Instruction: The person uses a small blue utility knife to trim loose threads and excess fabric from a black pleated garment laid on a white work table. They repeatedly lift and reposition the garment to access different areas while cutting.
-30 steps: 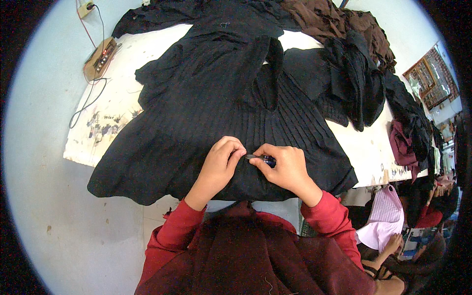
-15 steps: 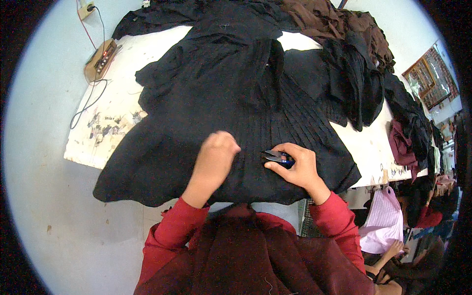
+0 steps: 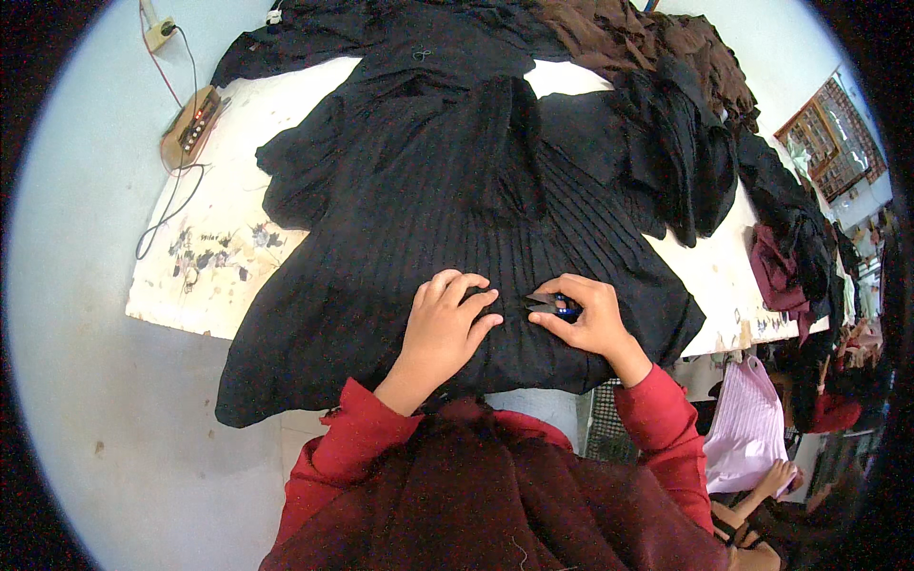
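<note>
"Black cloth (image 3: pixel 433 224), pleated: where does it lie from your hands?"

"Under both of them, spreading ahead and out to either side. Your left hand (image 3: pixel 444 325) rests on it, palm down, fingers bent and loosely parted, with nothing visible in their grip."

"And your right hand (image 3: pixel 592 319)?"

"Half curled around blue snips (image 3: pixel 565 308), blades parted and pointing toward your left fingertips, near but not touching them."

"So which step are you on?"

"Trimming along the pleats, I'd judge, between cuts. Another cut seems to call for your left fingers to pinch up the spot, then keep clear of the blades."
</note>
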The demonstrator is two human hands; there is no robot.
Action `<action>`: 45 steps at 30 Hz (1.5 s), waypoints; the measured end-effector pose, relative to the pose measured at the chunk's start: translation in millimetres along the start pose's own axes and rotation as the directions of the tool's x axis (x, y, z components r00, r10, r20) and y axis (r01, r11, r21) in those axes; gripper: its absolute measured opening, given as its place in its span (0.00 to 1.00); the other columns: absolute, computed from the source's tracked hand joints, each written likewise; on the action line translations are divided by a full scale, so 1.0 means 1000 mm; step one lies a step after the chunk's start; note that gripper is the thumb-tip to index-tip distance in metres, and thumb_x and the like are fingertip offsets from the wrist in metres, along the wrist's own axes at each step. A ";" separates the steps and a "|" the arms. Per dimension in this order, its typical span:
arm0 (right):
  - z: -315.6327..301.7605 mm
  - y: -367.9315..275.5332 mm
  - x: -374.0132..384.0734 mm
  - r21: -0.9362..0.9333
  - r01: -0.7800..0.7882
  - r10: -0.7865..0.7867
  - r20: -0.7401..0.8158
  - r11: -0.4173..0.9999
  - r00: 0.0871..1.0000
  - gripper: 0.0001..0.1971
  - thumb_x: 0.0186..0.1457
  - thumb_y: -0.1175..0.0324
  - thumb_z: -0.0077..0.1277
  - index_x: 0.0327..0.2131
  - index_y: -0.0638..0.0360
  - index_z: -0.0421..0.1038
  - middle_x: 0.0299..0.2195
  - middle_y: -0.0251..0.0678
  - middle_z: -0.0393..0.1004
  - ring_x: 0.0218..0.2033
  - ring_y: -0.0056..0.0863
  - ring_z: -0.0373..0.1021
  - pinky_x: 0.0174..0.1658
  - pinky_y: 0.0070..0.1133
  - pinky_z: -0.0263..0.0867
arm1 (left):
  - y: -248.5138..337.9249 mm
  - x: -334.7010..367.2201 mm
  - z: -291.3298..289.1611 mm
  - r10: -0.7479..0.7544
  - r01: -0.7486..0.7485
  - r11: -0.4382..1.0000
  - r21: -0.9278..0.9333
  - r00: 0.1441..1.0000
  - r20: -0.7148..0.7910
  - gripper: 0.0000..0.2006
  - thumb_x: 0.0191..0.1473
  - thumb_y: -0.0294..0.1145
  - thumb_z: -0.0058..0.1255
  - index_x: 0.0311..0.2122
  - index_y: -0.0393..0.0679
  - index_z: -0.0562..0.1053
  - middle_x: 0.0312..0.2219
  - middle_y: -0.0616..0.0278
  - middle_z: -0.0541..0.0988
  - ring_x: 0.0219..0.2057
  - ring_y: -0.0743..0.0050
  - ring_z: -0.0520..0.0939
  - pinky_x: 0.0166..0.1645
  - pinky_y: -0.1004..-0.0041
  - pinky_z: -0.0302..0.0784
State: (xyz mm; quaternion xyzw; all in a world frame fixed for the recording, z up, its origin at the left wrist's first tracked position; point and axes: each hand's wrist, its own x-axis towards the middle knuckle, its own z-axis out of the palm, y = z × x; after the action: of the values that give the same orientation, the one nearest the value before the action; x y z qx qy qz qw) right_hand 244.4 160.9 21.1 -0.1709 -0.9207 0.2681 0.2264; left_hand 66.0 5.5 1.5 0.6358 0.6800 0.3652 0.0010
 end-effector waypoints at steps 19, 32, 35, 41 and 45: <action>0.007 -0.055 0.012 -0.113 -0.220 0.230 0.080 0.969 0.970 0.14 0.47 0.52 0.59 0.32 0.49 0.76 0.18 0.36 0.75 0.21 0.38 0.74 0.25 0.31 0.68 | -0.011 0.003 0.015 -0.174 0.135 0.899 -0.416 0.983 -0.057 0.05 0.57 0.29 0.48 0.34 0.39 0.72 0.34 0.57 0.76 0.39 0.54 0.75 0.46 0.62 0.68; 0.010 -0.048 0.009 -0.004 -0.282 0.282 -0.015 0.960 0.959 0.10 0.45 0.62 0.63 0.30 0.54 0.79 0.19 0.35 0.76 0.19 0.25 0.72 0.26 0.21 0.65 | -0.008 0.001 0.009 -0.187 0.155 0.917 -0.369 0.981 -0.053 0.06 0.56 0.29 0.50 0.36 0.38 0.72 0.38 0.56 0.76 0.43 0.57 0.75 0.51 0.65 0.67; 0.018 -0.018 0.000 0.326 -0.387 0.420 -0.036 0.863 0.907 0.13 0.46 0.59 0.64 0.33 0.54 0.77 0.20 0.27 0.73 0.21 0.15 0.68 0.27 0.17 0.63 | 0.000 0.000 0.004 -0.063 0.052 0.992 -0.116 0.994 -0.087 0.07 0.52 0.31 0.55 0.34 0.40 0.73 0.37 0.58 0.76 0.43 0.56 0.75 0.49 0.62 0.69; 0.025 -0.008 -0.005 0.351 -0.362 0.414 -0.085 0.864 0.906 0.14 0.46 0.59 0.65 0.33 0.55 0.77 0.19 0.23 0.70 0.21 0.11 0.65 0.27 0.14 0.61 | -0.038 0.015 -0.013 -0.176 0.222 0.965 0.137 0.943 -0.283 0.04 0.47 0.25 0.50 0.30 0.42 0.75 0.33 0.56 0.78 0.40 0.54 0.77 0.46 0.59 0.70; 0.022 -0.013 -0.005 0.315 -0.370 0.415 -0.088 0.874 0.905 0.14 0.46 0.58 0.65 0.33 0.54 0.77 0.19 0.24 0.71 0.21 0.12 0.66 0.27 0.16 0.62 | -0.018 0.020 -0.048 -0.102 0.169 0.972 0.161 0.928 -0.358 0.19 0.46 0.30 0.57 0.46 0.42 0.74 0.46 0.57 0.76 0.49 0.54 0.74 0.55 0.60 0.65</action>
State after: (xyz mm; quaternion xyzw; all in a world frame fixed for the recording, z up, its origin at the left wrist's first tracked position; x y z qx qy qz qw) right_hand 235.6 139.5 10.2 -0.3396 -0.7968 0.4270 0.2596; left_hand 24.0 0.6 37.0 0.5099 0.7435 0.4043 -0.1541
